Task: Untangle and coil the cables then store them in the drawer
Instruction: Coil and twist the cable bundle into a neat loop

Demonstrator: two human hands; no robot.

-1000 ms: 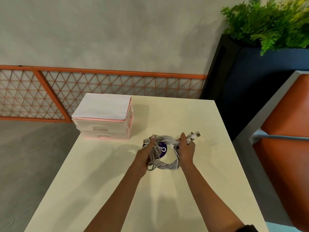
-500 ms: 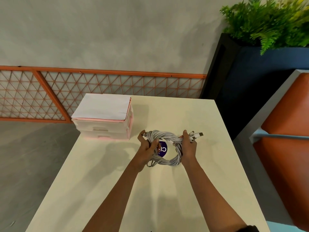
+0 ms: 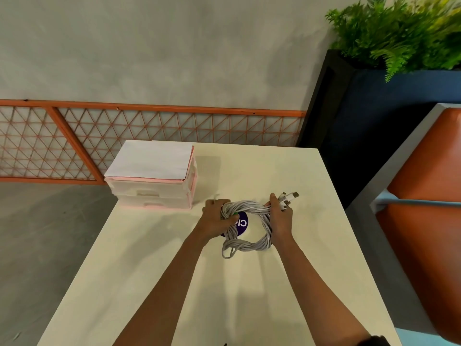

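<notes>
Lattice fencing (image 3: pixel 74 146) in orange runs along the wall at the far left, beyond the bench (image 3: pixel 139 283). At the bench's far left corner stands a small pink-and-white drawer unit (image 3: pixel 154 196) with two drawers, both pushed in. A white sheet of paper (image 3: pixel 152 162) lies flat on its top.

Just to the right of the unit, near the middle of the bench, the left hand (image 3: pixel 214 219) holds the left side of a coil of grey-white cables (image 3: pixel 252 245). Its grip is closed round the strands, with the fingers curled in through the ring. A small loose loop (image 3: pixel 227 253) sticks out at the coil's near left. Whether the coil's near side rests on the bench or hangs just above it, I cannot tell. Through the ring shows a round purple sticker (image 3: pixel 242 224) with white letters, lying on the bench surface.

On the coil's right side, the right hand (image 3: pixel 281 222) wraps its grip round the bundle, thumb on the far side. Several white plugs (image 3: pixel 289 199) poke out past its fingers toward the bench's right edge.

Beyond that edge stands a dark planter (image 3: pixel 369 146) holding a green fern (image 3: pixel 404 36), and nearer, an orange padded seat (image 3: pixel 429 221) in a grey frame.
</notes>
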